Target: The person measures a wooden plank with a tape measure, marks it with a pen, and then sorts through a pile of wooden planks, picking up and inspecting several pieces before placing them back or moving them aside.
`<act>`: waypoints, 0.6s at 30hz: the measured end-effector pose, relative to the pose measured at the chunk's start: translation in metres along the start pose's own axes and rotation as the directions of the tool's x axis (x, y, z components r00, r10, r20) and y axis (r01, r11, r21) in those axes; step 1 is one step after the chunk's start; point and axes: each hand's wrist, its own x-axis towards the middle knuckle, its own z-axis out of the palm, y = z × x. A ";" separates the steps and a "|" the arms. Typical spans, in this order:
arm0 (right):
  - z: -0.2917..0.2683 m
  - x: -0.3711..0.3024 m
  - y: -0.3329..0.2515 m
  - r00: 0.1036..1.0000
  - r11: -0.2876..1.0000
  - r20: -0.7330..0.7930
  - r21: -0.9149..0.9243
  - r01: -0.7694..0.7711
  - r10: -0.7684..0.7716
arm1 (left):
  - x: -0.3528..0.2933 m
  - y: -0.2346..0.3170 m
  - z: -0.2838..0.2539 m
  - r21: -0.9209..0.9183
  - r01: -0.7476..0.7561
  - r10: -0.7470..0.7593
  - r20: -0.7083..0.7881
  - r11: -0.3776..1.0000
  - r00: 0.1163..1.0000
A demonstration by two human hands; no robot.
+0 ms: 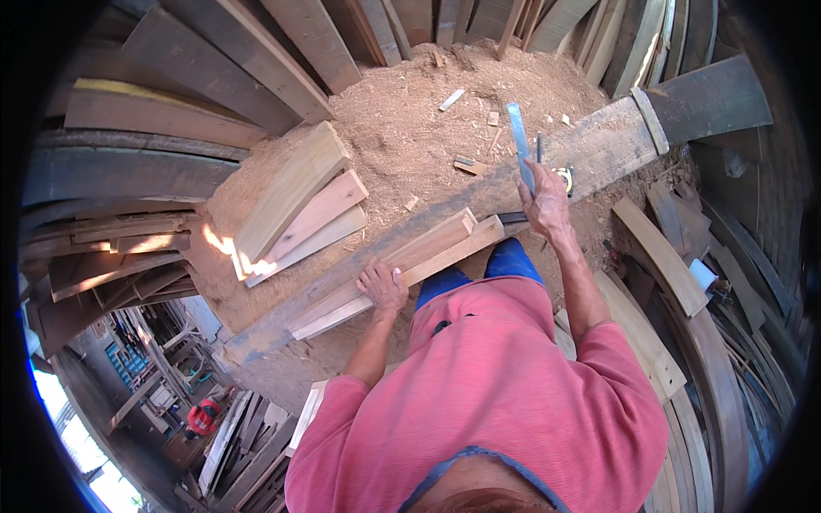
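Two light wooden boards lie side by side on a long, worn, dark-stained plank in front of me. My left hand rests on top of them, fingers apart. Raised over the plank, to the right of the boards, my right hand is closed round the near end of a flat bluish metal strip, like a ruler or square blade. Beside that hand on the plank is a black and yellow tape measure. A thin dark stick stands out near the fingers; whether I hold it is unclear.
Sawdust with wood scraps covers the ground beyond the plank. Three cut boards lie there at the left. Timber is stacked around the far side, more boards at my right. A person in red is at the far lower left.
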 end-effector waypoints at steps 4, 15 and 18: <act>0.028 -0.002 -0.053 0.976 0.985 0.138 0.039 0.166 -0.170 | 0.003 -0.003 -0.009 -0.070 0.013 -0.006 0.098 0.997 0.995; 0.053 -0.042 -0.145 0.995 0.993 -0.062 0.095 -0.073 0.079 | 0.101 -0.062 -0.036 -0.269 -0.053 0.191 0.519 0.962 0.833; 0.049 -0.063 -0.156 0.982 0.990 -0.140 0.083 -0.113 0.123 | 0.117 -0.074 -0.037 -0.271 -0.168 0.292 0.525 0.948 0.800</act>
